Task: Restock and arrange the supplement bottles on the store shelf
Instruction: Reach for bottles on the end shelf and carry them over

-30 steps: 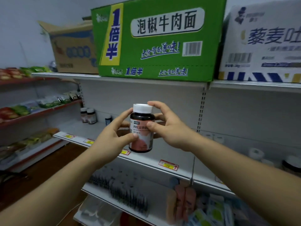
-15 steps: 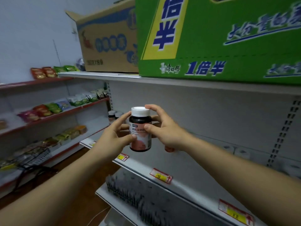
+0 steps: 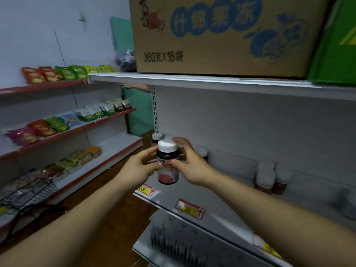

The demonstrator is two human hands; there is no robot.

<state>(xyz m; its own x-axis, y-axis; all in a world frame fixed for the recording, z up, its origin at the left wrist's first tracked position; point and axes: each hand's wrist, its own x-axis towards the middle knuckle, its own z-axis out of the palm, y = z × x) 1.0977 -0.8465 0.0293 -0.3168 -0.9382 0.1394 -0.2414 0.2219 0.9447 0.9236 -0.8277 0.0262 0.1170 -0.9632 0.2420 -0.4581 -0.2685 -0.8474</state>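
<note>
I hold a dark supplement bottle (image 3: 168, 164) with a white cap and a pink label upright in front of the white shelf (image 3: 217, 201). My left hand (image 3: 137, 168) grips its left side and my right hand (image 3: 189, 164) grips its right side and cap edge. Behind it, at the shelf's left end, stand two similar bottles (image 3: 157, 138), partly hidden. Another small bottle (image 3: 203, 154) stands just right of my right hand. Two white-capped bottles (image 3: 269, 179) stand farther right on the same shelf.
A brown carton (image 3: 221, 35) and a green carton (image 3: 335, 45) sit on the top shelf. Red-edged shelves with snack packets (image 3: 63, 122) line the left wall. A black wire basket (image 3: 28, 195) sits low left. Price tags (image 3: 189, 208) line the shelf edge.
My view has swung left along the shelf, and the brown carton now fills the top. Both hands carried the bottle toward the shelf's left end, still gripping it.
</note>
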